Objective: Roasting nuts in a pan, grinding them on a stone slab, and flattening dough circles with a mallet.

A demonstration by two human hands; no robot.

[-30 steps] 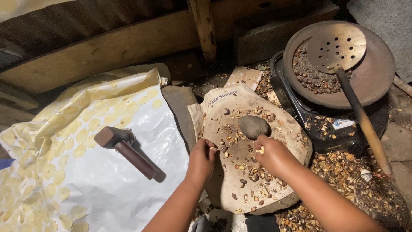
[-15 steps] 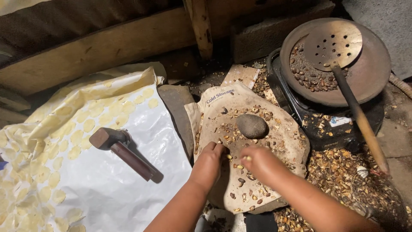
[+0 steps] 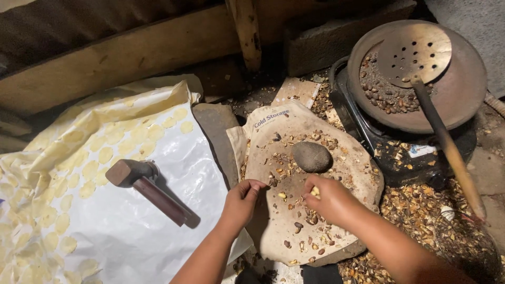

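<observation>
A rough home work corner for shelling and roasting nuts, set on the ground. Just beyond the fingers (image 3: 258, 185) lies a flat stone slab (image 3: 357, 173) strewn with shells; further right a dark pan (image 3: 463, 89) of kernels sits on a small stove (image 3: 389, 152), against rough wooden beams (image 3: 131, 52).

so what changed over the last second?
Both hands drew back toward the person across the flat stone slab. The right hand now pinches a pale kernel; the left hand sits at the slab's edge. Round stone and hammer unmoved.
</observation>
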